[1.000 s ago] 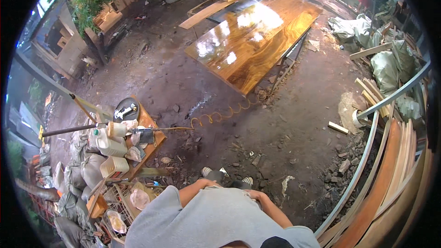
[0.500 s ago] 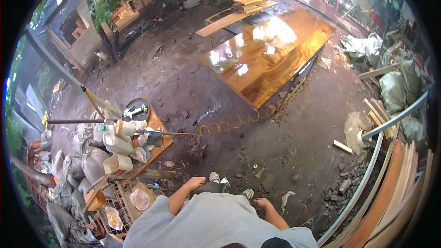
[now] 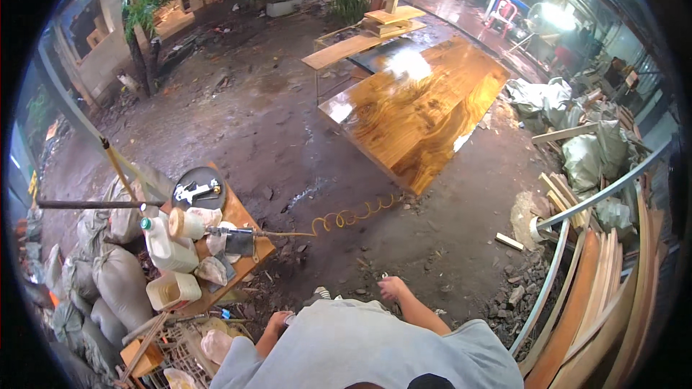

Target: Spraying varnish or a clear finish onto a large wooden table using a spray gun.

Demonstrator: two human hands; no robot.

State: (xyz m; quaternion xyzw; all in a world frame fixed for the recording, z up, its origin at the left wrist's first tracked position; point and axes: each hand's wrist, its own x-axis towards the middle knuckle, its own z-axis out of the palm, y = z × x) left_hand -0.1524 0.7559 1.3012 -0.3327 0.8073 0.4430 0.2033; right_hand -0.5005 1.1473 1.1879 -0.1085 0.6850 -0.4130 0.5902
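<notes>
My left hand [image 3: 276, 323] hangs low beside my grey shirt, its fingers curled. Something small and whitish shows at its edge, too small to name. Further forward, my right hand [image 3: 391, 288] is held out over the dirt, fingers closed, with a tiny pale thing at their tips that I cannot make out. Ahead lies a large glossy wooden slab [image 3: 425, 101], apart from both hands. To my left, a small wooden table [image 3: 241, 209] carries a spray gun [image 3: 196, 191] on a round black lid, a white jug [image 3: 169, 246] and a grey air tool [image 3: 234, 231].
A coiled yellow hose [image 3: 353, 212] runs from the tool toward the slab. Full sacks [image 3: 122, 277] crowd the left side. Planks [image 3: 598, 295], a curved metal rail [image 3: 551, 281] and rubble [image 3: 515, 295] line the right. An offcut [image 3: 509, 241] lies on the ground.
My right hand has risen forward, away from my side. My left hand sits lower and further left in the picture. The whole view has shifted, and the slab appears slightly further left.
</notes>
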